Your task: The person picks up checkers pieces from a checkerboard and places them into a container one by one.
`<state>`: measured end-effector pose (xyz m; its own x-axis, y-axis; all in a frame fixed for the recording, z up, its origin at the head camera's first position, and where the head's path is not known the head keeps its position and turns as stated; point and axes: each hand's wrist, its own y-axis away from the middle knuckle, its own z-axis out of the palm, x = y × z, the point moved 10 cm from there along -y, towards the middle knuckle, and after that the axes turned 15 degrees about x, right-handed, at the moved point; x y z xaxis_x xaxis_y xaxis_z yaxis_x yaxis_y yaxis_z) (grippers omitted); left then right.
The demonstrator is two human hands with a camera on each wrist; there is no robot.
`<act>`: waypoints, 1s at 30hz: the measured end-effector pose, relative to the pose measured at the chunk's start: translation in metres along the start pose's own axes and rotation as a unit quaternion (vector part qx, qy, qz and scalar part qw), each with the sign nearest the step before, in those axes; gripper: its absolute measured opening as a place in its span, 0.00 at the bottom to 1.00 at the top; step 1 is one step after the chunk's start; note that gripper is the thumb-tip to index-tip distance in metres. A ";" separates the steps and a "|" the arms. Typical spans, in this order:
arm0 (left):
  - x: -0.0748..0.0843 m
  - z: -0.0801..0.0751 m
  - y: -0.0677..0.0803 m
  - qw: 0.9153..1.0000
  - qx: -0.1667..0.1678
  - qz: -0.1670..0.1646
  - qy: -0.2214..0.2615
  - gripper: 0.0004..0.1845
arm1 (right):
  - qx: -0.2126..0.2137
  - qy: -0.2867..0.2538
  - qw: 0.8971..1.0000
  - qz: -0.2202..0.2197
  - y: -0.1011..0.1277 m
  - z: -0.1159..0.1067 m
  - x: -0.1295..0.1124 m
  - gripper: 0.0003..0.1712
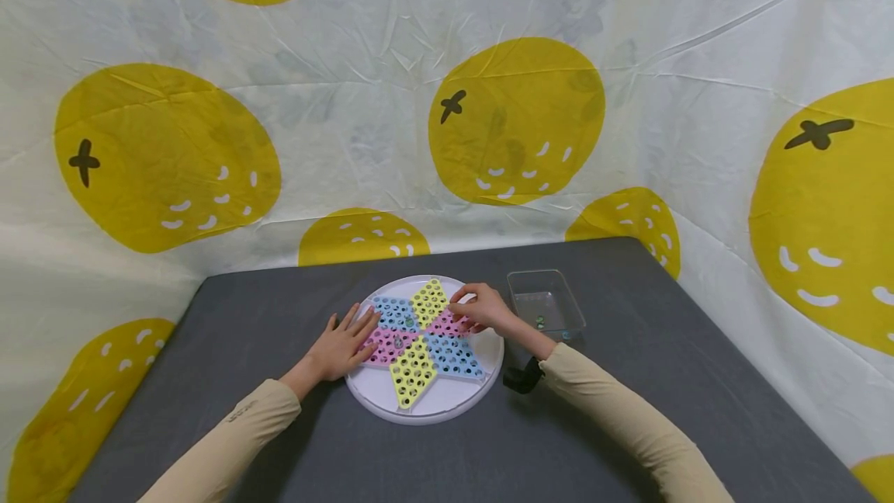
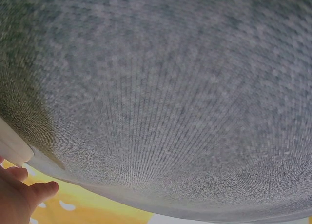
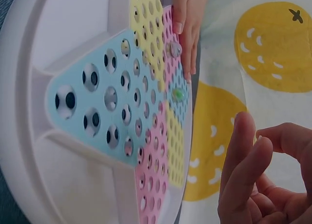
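Marbles (image 3: 178, 94) sit in holes of the star board (image 1: 424, 398) mid-table; they are judged small, hard, slippery, best pinched at the sides. The board is steadied by the flat, released left hand (image 1: 342, 345); nothing is seen gripped in the loosely curled right hand (image 1: 479, 307)

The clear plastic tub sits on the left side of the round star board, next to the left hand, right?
Not quite. In the head view the clear plastic tub sits on the right side of the round star board, next to the right hand; the left hand rests on the board's opposite side.
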<state>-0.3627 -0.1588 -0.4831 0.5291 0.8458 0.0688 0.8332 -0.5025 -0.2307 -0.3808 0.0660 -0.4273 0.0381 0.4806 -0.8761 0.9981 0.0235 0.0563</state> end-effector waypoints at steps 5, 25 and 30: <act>0.000 0.000 0.000 1.000 -0.002 0.000 -0.002 0.34 | -0.015 -0.005 1.000 -0.008 0.000 0.013 -0.004 0.12; 0.004 -0.003 0.000 1.000 0.003 0.007 -0.003 0.33 | -0.045 -0.012 0.999 -0.006 -0.013 0.062 -0.001 0.12; 0.002 -0.002 0.000 1.000 0.000 0.002 -0.006 0.34 | -0.055 -0.008 0.998 0.004 -0.016 0.071 0.001 0.15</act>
<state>-0.3612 -0.1574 -0.4810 0.5311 0.8454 0.0568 0.8309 -0.5066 -0.2301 -0.3937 0.0037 -0.4634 0.0486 0.4670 -0.8829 0.9866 0.1153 0.1153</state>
